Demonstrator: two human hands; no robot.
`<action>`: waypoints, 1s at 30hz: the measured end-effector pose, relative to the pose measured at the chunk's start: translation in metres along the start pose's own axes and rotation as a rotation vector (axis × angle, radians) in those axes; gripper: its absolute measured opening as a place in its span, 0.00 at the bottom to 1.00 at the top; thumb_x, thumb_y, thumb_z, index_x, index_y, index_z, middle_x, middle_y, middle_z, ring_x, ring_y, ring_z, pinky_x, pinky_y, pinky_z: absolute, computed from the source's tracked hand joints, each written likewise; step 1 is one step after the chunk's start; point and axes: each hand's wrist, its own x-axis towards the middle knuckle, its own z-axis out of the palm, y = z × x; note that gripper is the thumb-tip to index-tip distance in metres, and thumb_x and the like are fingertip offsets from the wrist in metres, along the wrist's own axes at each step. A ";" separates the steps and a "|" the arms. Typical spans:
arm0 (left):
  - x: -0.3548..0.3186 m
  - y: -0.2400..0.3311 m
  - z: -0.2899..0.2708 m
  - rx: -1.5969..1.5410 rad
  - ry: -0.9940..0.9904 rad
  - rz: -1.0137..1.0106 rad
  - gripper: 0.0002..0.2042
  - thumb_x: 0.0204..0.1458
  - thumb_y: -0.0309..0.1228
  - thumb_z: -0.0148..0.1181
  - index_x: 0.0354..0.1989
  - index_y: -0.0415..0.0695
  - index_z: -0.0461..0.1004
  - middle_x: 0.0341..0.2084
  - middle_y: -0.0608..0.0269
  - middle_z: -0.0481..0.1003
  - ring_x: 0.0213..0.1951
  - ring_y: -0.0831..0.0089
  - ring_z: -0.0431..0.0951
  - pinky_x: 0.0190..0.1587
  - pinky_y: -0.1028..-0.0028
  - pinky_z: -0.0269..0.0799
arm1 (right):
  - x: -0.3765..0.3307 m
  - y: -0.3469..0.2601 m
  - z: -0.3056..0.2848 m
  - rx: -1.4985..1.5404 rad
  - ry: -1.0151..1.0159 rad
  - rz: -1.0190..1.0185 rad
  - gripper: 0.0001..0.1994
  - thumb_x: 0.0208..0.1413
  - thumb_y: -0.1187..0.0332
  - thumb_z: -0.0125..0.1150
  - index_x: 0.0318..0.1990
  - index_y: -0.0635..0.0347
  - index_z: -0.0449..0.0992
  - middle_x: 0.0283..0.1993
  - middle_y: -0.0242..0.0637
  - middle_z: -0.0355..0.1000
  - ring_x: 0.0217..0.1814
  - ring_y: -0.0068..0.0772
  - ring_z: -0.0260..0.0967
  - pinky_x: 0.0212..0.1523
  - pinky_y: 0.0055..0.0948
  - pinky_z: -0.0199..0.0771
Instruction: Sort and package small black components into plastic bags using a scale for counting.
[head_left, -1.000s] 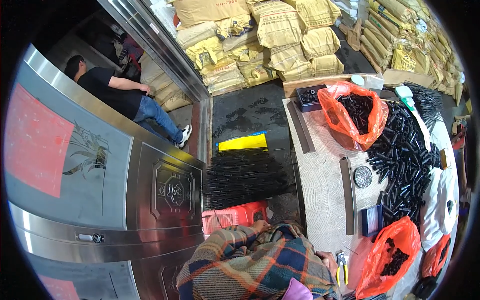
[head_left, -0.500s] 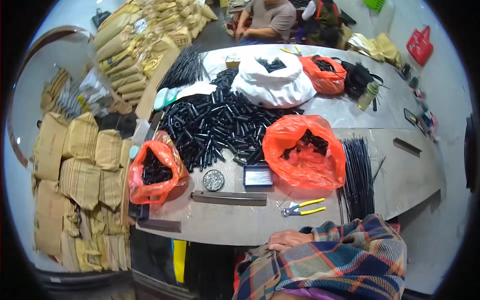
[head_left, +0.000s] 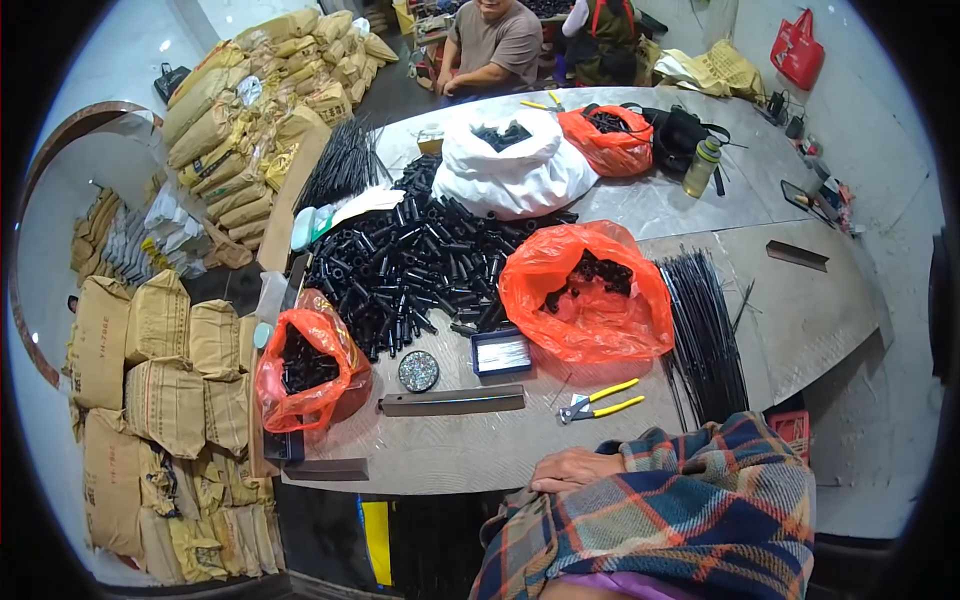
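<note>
My right hand (head_left: 577, 468) rests at the table's near edge, against the plaid sleeve (head_left: 660, 500) of my folded arms. Its fingers lie loosely over the cloth and hold no tool. My left hand is hidden under the sleeves. Just beyond the right hand lie yellow-handled end-cutting pliers (head_left: 602, 402). Farther left are a dark metal angle bar (head_left: 452, 401), a round dish of small shiny pieces (head_left: 418, 371) and a blue box of thin white sticks (head_left: 501, 354). An orange plastic bag (head_left: 585, 340) with black pieces stands behind the pliers.
Black tubular parts (head_left: 400, 260) are heaped mid-table, near a white sack (head_left: 515, 180). Another orange bag (head_left: 300, 395) stands left. Black rods (head_left: 705, 345) lie right; a bottle (head_left: 702, 168) stands beyond. Brown sacks (head_left: 165, 410) are stacked left. A person (head_left: 495, 50) sits across the table.
The view has shifted slightly, so the table and its things appear a little farther left. My right hand stays resting on the sleeve; nothing on the table has been moved.
</note>
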 end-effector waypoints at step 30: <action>-0.146 -0.020 -0.022 0.003 0.307 -0.190 0.14 0.55 0.36 0.48 0.32 0.39 0.76 0.22 0.61 0.75 0.26 0.72 0.73 0.29 0.72 0.67 | -0.024 -0.003 -0.017 -0.032 0.106 -0.003 0.14 0.58 0.62 0.46 0.34 0.66 0.71 0.31 0.45 0.68 0.34 0.48 0.67 0.33 0.39 0.68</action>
